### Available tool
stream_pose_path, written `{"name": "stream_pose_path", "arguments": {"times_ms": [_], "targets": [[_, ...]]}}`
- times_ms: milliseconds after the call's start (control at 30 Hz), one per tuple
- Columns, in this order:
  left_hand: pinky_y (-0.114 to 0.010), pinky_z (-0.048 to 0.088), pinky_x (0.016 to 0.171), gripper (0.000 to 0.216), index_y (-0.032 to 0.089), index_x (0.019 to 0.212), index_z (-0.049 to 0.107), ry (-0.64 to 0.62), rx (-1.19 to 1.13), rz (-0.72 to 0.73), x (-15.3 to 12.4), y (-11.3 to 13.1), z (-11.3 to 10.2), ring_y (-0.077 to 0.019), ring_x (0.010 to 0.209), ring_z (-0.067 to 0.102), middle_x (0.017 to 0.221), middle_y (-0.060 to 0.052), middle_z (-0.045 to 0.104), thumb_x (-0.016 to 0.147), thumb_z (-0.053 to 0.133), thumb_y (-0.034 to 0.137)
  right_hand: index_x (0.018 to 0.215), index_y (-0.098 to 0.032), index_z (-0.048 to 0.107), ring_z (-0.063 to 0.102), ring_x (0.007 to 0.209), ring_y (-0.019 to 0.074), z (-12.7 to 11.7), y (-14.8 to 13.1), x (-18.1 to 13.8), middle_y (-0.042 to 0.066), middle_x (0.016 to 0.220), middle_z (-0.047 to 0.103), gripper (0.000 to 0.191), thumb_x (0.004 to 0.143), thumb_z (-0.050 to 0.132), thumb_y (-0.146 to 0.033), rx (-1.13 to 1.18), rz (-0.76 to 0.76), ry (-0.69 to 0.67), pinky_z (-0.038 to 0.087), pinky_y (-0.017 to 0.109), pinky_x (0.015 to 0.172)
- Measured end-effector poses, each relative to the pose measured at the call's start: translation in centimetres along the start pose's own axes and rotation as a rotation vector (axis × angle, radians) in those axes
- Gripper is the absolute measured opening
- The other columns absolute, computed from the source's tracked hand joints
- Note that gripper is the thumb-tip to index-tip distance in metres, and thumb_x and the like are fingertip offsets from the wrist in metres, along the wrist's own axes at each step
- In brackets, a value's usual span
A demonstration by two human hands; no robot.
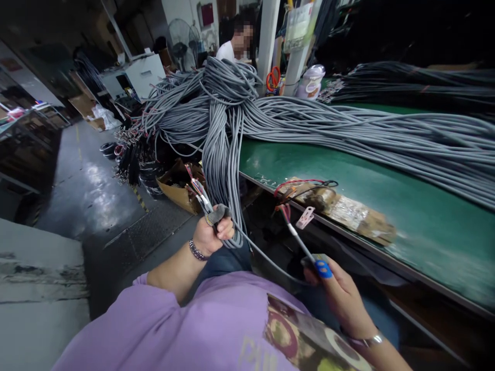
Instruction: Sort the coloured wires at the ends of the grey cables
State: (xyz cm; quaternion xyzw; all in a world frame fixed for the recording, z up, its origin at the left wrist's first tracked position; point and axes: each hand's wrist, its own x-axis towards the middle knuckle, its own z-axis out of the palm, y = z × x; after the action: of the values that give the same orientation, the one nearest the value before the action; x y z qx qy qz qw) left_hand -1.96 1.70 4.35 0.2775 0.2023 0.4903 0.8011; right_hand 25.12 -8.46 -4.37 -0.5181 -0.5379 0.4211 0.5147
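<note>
Right hand (340, 291): fingers pinch single grey cable (301, 244), stripped end near table edge. Left hand (211, 234): fingers closed round bunched cable ends (200, 193). Step looks like gathering ends; next move likely calls for bringing single end to bunch. Beyond: green table (444, 226), grey cable heap (230, 77).

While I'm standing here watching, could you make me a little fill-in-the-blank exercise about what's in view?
1. The left hand holds ____ cable ends than the right hand.
2. The finger cover on the right hand is coloured ____.
3. Long grey cables lie on a table coloured ____.

Missing words: more; blue; green.
</note>
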Motion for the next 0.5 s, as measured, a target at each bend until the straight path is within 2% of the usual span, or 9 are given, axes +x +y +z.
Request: {"name": "stream_pose_path", "arguments": {"times_ms": [67, 133, 167, 200, 233, 300, 400, 500], "targets": [[-0.018, 0.026, 0.037, 0.021, 0.013, 0.073, 0.066, -0.011, 0.063, -0.01, -0.1, -0.9, -0.6, -0.006, 0.034, 0.041, 0.045, 0.003, 0.05, 0.074, 0.073, 0.032, 0.073, -0.022, 0.055, 0.043, 0.059, 0.0156, -0.2, -1.0, -0.4, 0.0, 0.062, 0.049, 0.037, 0.093, 0.044, -0.051, 0.03, -0.006, 0.041, 0.038, 0.028, 0.056], [-0.019, 0.035, 0.042, 0.032, 0.012, 0.08, 0.069, -0.009, 0.153, -0.029, -0.3, -2.3, -0.9, -0.0113, 0.048, 0.058, 0.062, -0.004, 0.065, 0.067, 0.079, 0.04, 0.074, -0.021, 0.057, 0.045, 0.061, 0.0163, 0.0, -2.6, -0.3, 0.002, 0.064, 0.052, 0.036, 0.093, 0.045, -0.049, 0.017, -0.027, 0.021, 0.039, 0.029, 0.058], [-0.021, 0.042, 0.048, 0.038, 0.012, 0.087, 0.071, -0.022, 0.204, -0.051, -0.4, -3.1, -0.9, -0.0166, 0.062, 0.066, 0.074, -0.008, 0.071, 0.066, 0.08, 0.042, 0.075, -0.021, 0.058, 0.047, 0.062, 0.0166, 0.4, -3.5, -0.1, 0.002, 0.065, 0.054, 0.036, 0.093, 0.046, -0.049, 0.019, -0.052, -0.001, 0.04, 0.029, 0.059], [-0.026, 0.05, 0.062, 0.044, 0.012, 0.095, 0.072, -0.043, 0.255, -0.075, -0.6, -3.9, -0.7, -0.0212, 0.079, 0.069, 0.088, -0.012, 0.073, 0.065, 0.081, 0.043, 0.076, -0.022, 0.059, 0.049, 0.063, 0.0166, 0.8, -4.6, 0.3, 0.003, 0.067, 0.055, 0.036, 0.093, 0.046, -0.05, 0.03, -0.079, -0.038, 0.041, 0.029, 0.06], [-0.031, 0.052, 0.075, 0.047, 0.013, 0.099, 0.071, -0.068, 0.306, -0.078, -0.7, -4.6, -0.5, -0.0237, 0.091, 0.068, 0.097, -0.014, 0.073, 0.065, 0.081, 0.044, 0.077, -0.022, 0.059, 0.05, 0.064, 0.0166, 1.4, -5.8, 0.9, 0.003, 0.067, 0.057, 0.036, 0.093, 0.046, -0.051, 0.054, -0.107, -0.067, 0.042, 0.029, 0.06], [-0.036, 0.048, 0.09, 0.049, 0.014, 0.105, 0.071, -0.173, 0.433, -0.12, -0.9, -5.6, 0.1, -0.025, 0.101, 0.066, 0.106, -0.014, 0.071, 0.067, 0.08, 0.044, 0.079, -0.022, 0.06, 0.052, 0.064, 0.0171, 2.7, -8.4, 2.2, 0.004, 0.069, 0.059, 0.037, 0.091, 0.048, -0.055, 0.081, -0.142, -0.109, 0.044, 0.029, 0.059], [-0.036, 0.05, 0.086, 0.051, 0.016, 0.102, 0.072, -0.323, 0.578, -0.196, -1.0, -6.4, 0.9, -0.0262, 0.097, 0.066, 0.098, -0.011, 0.072, 0.063, 0.082, 0.048, 0.083, -0.022, 0.061, 0.054, 0.06, 0.0155, 4.4, -11.6, 4.2, 0.002, 0.068, 0.061, 0.036, 0.089, 0.051, -0.057, 0.035, -0.164, -0.191, 0.046, 0.027, 0.056], [-0.032, 0.051, 0.073, 0.051, 0.017, 0.093, 0.073, -0.331, 0.686, -0.199, -0.6, -6.7, 1.2, -0.0245, 0.086, 0.066, 0.083, -0.007, 0.071, 0.053, 0.087, 0.047, 0.082, -0.021, 0.061, 0.057, 0.064, 0.0151, 5.4, -12.3, 5.4, 0.002, 0.072, 0.062, 0.034, 0.092, 0.049, -0.05, -0.091, -0.258, -0.251, 0.047, 0.026, 0.059]]}}
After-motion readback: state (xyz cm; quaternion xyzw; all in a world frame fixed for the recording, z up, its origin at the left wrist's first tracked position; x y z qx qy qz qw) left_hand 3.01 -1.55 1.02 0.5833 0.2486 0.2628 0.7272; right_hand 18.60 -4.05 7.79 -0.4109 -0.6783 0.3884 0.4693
